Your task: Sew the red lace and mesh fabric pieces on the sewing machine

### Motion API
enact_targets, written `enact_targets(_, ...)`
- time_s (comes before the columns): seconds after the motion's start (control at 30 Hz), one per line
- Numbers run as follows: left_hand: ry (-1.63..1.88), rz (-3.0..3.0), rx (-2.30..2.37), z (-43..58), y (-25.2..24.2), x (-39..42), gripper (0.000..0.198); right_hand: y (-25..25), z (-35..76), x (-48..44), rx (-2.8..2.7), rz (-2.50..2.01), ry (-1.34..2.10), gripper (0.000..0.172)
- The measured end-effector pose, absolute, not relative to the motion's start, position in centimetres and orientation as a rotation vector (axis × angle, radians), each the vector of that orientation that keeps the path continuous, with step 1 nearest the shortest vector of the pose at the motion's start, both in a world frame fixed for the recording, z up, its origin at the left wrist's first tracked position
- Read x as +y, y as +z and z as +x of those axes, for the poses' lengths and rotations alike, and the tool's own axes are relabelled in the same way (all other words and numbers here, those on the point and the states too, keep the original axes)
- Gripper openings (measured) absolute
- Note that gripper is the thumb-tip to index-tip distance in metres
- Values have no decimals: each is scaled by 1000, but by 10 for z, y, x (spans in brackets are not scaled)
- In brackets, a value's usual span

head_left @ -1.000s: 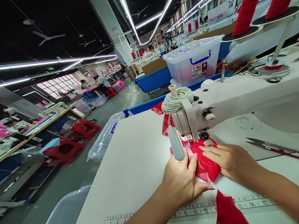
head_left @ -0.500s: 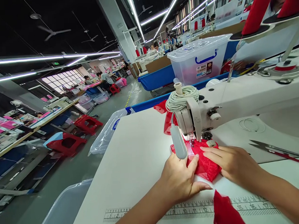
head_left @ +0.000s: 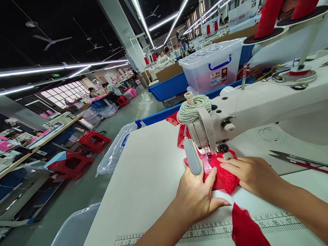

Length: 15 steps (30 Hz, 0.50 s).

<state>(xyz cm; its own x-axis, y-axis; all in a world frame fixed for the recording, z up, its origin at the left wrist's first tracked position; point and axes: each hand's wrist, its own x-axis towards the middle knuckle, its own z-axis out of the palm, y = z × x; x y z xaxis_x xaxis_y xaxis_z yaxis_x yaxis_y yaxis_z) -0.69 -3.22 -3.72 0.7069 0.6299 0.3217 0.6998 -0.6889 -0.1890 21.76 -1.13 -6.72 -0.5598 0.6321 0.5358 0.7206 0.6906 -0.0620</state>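
Currently, two bare hands are resting on a red cloth (head_left: 227,175), which is lying under the needle end of a white sewing machine (head_left: 256,104). The left hand (head_left: 193,193) is lying palm down along the cloth's left side, its thumb standing wide of the forefinger; a small lamp (head_left: 192,158) is covering some fingertips. The right hand (head_left: 253,174) is reaching over the cloth from the right, fingers close together on top, its thumb too hidden to tell whether it is pinching. Just beside the left thumb, a red strip (head_left: 247,226) is starting and running across the ruler (head_left: 208,232) out at the near edge. Scissors (head_left: 302,160) are lying to the right of the right hand, near a loose loop (head_left: 272,134). A coil of cord (head_left: 194,109) is sitting on the machine's left end. Beyond it, a clear box (head_left: 212,69) is standing on the far side, while red stools (head_left: 94,141) are standing on the floor, left of the table (head_left: 138,167).
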Motion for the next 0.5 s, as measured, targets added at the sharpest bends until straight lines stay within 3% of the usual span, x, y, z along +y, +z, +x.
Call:
enact_targets(0.17, -314, -2584, -1045, -4, -32, -33, 78, -65, 217, -12, -2360, -1046, -218, 58)
enact_targets(0.2, -333, -2576, -1032, -2, -32, -33, 70, -65, 216, -13, -2358, -1059, -212, 57)
enact_targets(0.3, -456, -2527, -937, 5, -34, -31, 20, -64, 214, -14, -2348, -1093, -206, 52)
enact_targets(0.43, -548, -2525, -838, 7, -42, -26, 30, -61, 209, -18, -2326, -962, -252, 60)
enact_targets(0.5, -600, -2662, -892, 4, -43, -24, 26, -60, 206, -20, -2337, -889, -191, 53)
